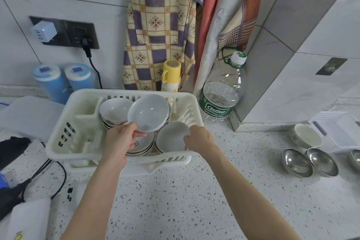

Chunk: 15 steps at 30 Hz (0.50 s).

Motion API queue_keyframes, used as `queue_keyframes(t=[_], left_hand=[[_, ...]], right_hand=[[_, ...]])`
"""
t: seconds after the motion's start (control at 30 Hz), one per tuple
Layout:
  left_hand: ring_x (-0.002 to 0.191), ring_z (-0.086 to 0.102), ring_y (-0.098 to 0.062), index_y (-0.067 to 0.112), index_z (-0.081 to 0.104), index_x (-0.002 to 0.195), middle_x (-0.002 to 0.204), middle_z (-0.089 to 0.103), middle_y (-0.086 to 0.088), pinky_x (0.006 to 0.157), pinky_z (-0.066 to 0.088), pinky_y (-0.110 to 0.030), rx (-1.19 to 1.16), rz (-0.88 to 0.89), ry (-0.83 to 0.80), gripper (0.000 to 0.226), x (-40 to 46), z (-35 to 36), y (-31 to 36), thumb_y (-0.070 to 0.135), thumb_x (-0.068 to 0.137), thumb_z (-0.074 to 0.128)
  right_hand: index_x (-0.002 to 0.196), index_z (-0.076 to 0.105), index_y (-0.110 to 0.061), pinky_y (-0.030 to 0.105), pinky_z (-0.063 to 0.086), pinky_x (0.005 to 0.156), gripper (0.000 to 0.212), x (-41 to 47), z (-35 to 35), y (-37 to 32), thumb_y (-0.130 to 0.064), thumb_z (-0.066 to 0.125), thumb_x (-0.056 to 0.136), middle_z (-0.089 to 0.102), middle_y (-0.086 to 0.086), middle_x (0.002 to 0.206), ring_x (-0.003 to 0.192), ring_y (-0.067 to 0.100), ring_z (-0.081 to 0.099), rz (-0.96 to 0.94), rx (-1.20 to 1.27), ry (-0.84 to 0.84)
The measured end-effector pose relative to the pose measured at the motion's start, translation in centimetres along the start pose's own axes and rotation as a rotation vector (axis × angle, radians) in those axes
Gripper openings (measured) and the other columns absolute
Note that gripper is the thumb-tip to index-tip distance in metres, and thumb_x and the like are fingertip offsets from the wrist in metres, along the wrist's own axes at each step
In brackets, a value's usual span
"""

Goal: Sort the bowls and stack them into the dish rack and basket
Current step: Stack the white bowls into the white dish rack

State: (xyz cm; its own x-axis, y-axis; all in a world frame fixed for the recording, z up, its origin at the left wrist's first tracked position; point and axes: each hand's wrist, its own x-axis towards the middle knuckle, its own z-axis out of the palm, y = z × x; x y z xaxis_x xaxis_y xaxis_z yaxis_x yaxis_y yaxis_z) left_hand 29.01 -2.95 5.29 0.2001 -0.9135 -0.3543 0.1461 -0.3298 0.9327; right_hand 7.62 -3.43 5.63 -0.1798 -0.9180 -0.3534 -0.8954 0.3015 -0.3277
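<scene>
Green label on clear water bottle (222, 93): "Cestbon", smaller line beneath too blurred to read.

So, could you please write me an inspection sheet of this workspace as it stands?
Surface: speckled counter, dry-looking.
Job's things: white rack holding stacked bowls; steel bowls and a white bowl loose at right.
Clutter: water bottle, yellow flask, blue canisters.
Grippers: left hand holds a tilted bowl by its rim; right hand grips a bowl in the rack.
Cables: black cord from the wall socket; more at left edge.
Surroundings: tiled wall, hanging aprons.
</scene>
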Motion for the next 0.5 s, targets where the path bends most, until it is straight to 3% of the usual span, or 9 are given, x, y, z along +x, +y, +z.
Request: queue_keyframes(t=[0.17, 0.33, 0.4, 0.5], left_hand=[[0.038, 0.024, -0.007, 0.005, 0.064, 0.076, 0.071, 0.076, -0.012, 0.035, 0.024, -0.016, -0.001, -0.011, -0.013, 0.014, 0.0, 0.6, 0.2, 0.007, 0.083, 0.053], [0.039, 0.024, -0.007, 0.004, 0.065, 0.079, 0.072, 0.076, -0.012, 0.051, 0.024, -0.028, 0.006, -0.018, -0.03, 0.014, 0.0, 1.0, 0.2, 0.008, 0.082, 0.052], [0.039, 0.024, -0.007, 0.004, 0.065, 0.08, 0.072, 0.076, -0.013, 0.052, 0.024, -0.029, 0.009, -0.017, -0.033, 0.013, 0.1, 1.1, 0.1, 0.009, 0.081, 0.052], [0.037, 0.024, -0.006, 0.005, 0.065, 0.078, 0.072, 0.076, -0.014, 0.052, 0.023, -0.029, -0.002, -0.015, -0.033, 0.013, 0.1, 1.2, 0.1, 0.008, 0.082, 0.052]], right_hand=[[0.079, 0.046, -0.011, 0.021, 0.032, 0.043, 0.007, -0.1, 0.2, 0.3, -0.012, 0.046, 0.085, 0.054, 0.001, 0.059, 0.054, 0.016, 0.052, 0.025, -0.001, 0.009], [0.076, 0.053, -0.004, 0.017, 0.025, 0.035, 0.01, 0.3, 0.0, 1.1, -0.007, 0.044, 0.081, 0.06, 0.001, 0.045, 0.026, 0.005, 0.031, 0.054, 0.238, -0.064], [0.081, 0.058, -0.002, 0.015, 0.023, 0.034, 0.013, 0.5, 0.0, 1.3, -0.005, 0.045, 0.08, 0.058, 0.0, 0.041, 0.022, 0.004, 0.03, 0.074, 0.29, -0.06], [0.071, 0.05, -0.007, 0.013, 0.024, 0.032, 0.011, 0.8, 0.2, 1.2, -0.001, 0.045, 0.079, 0.06, 0.001, 0.047, 0.018, 0.002, 0.033, 0.077, 0.234, -0.068]])
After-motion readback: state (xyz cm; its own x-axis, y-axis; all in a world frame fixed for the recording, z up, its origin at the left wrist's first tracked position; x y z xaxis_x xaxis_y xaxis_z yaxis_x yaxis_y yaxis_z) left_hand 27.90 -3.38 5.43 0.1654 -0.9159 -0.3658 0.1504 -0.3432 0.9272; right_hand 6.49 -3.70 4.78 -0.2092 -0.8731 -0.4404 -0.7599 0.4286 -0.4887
